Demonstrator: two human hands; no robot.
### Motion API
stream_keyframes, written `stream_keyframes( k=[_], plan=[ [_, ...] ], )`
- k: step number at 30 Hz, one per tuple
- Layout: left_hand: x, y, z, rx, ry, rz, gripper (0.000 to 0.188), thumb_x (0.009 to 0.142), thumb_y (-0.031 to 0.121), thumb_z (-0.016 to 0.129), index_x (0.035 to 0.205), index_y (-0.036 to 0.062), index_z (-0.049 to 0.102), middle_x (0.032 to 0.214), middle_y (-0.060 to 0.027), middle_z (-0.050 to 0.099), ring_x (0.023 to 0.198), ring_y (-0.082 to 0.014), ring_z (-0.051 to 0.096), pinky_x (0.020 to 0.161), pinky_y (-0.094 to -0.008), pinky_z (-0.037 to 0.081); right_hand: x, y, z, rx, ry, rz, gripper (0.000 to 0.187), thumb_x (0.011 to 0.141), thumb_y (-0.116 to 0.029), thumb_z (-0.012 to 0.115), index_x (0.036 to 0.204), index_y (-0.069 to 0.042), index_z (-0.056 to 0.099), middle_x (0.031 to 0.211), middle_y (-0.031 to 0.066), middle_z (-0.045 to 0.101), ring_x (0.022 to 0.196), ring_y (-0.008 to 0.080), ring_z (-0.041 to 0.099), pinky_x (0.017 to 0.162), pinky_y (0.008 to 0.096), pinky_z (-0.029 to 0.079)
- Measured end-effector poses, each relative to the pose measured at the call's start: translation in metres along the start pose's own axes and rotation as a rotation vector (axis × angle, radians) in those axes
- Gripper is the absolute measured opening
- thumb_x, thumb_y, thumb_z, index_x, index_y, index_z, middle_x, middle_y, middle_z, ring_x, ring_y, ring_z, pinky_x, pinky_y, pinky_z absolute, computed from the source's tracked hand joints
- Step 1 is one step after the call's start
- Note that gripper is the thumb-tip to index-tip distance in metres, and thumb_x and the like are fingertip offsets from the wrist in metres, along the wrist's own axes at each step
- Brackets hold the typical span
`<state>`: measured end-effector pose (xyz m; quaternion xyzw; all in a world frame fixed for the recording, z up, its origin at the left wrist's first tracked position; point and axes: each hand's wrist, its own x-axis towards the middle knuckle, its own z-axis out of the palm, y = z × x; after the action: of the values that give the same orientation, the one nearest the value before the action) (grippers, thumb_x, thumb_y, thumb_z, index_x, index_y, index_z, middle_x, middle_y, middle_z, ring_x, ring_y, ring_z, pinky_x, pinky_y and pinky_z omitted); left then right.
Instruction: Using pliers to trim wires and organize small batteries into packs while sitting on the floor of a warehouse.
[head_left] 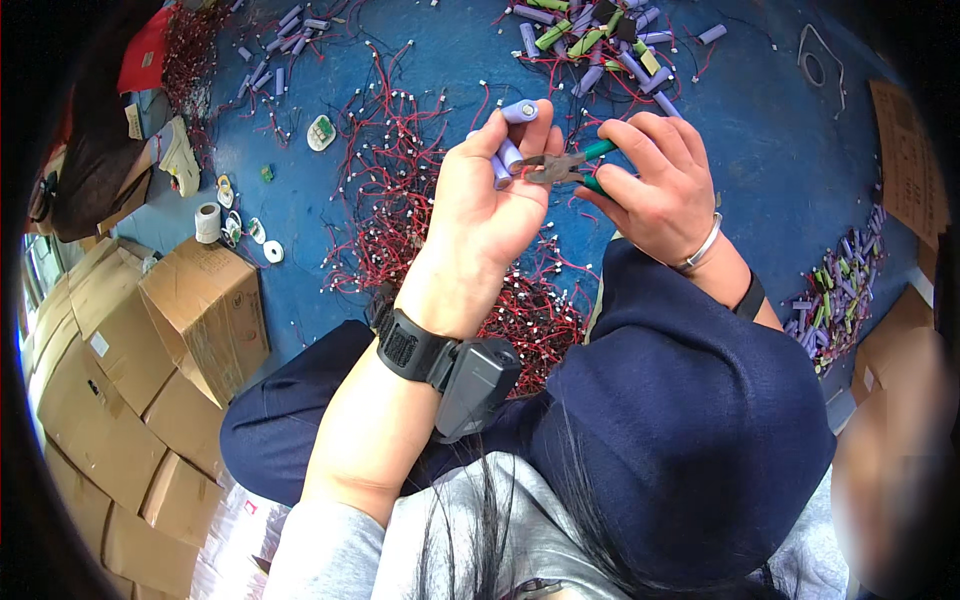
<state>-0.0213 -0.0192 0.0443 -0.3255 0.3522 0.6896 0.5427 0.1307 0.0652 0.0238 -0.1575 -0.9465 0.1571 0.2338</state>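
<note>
My left hand [478,200], palm up, has its fingers closed round several purple cylindrical batteries [519,112]; one sticks out at the fingertips and others lie against the palm. From the right, my right hand [655,180] grips a pair of cutting pliers [553,168] by the green handles. The metal jaws reach over my left palm, at the ends of the lower batteries. Whether the jaws bite on a wire there is too small to tell. Below my hands, a heap of red and black wires with small white connectors [400,215] is spread over the blue floor [770,160].
Purple and green batteries [590,45] lie loose at the far side, with another pile [840,290] at the right. Cardboard boxes [205,310] line the left, near a paper roll [207,222]. A person's blurred arm [890,470] shows at the lower right.
</note>
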Motion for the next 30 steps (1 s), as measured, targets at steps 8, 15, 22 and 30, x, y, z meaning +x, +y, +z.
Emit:
stream_keyframes(
  k=[8,15,22,30],
  plan=[
    [-0.003,0.0,0.002,-0.054,-0.042,0.007,0.012,0.088,0.011,0.049,0.088,0.001,0.055,0.094,-0.0112,0.062,0.093,-0.0215,0.061,0.092,-0.0433,0.041,0.003,0.001,-0.003,-0.09,0.023,-0.031,0.019,0.061,-0.026,0.069,0.065,-0.013,0.056,0.092,0.0001,0.058,0.08,0.0168,0.054,0.07,0.0314,0.041],
    [0.007,0.014,-0.013,0.221,-0.161,0.111,0.023,0.088,0.014,0.05,0.109,0.0034,0.049,0.099,-0.0123,0.058,0.1,-0.0258,0.056,0.086,-0.0429,0.046,0.0,0.012,-0.006,0.415,-0.068,0.217,0.023,0.064,-0.022,0.074,0.068,-0.005,0.058,0.08,0.0061,0.059,0.07,0.0213,0.057,0.063,0.0309,0.045],
    [0.002,0.03,-0.009,0.622,-0.383,0.025,0.031,0.087,0.018,0.051,0.115,0.0031,0.047,0.096,-0.0119,0.058,0.09,-0.0267,0.061,0.068,-0.0359,0.054,-0.001,0.025,-0.017,0.855,-0.274,0.513,0.028,0.07,-0.022,0.073,0.071,0.0,0.056,0.066,0.0061,0.05,0.058,0.0135,0.045,0.054,0.027,0.038],
    [-0.001,0.014,-0.002,1.132,-0.438,0.163,0.028,0.085,0.024,0.059,0.105,0.0051,0.053,0.085,-0.003,0.058,0.074,-0.0114,0.058,0.061,-0.0232,0.048,-0.001,0.027,-0.018,0.73,-0.321,0.488,0.028,0.071,-0.021,0.071,0.071,0.0,0.054,0.065,0.0069,0.046,0.057,0.0165,0.043,0.054,0.0283,0.036]
  ],
)
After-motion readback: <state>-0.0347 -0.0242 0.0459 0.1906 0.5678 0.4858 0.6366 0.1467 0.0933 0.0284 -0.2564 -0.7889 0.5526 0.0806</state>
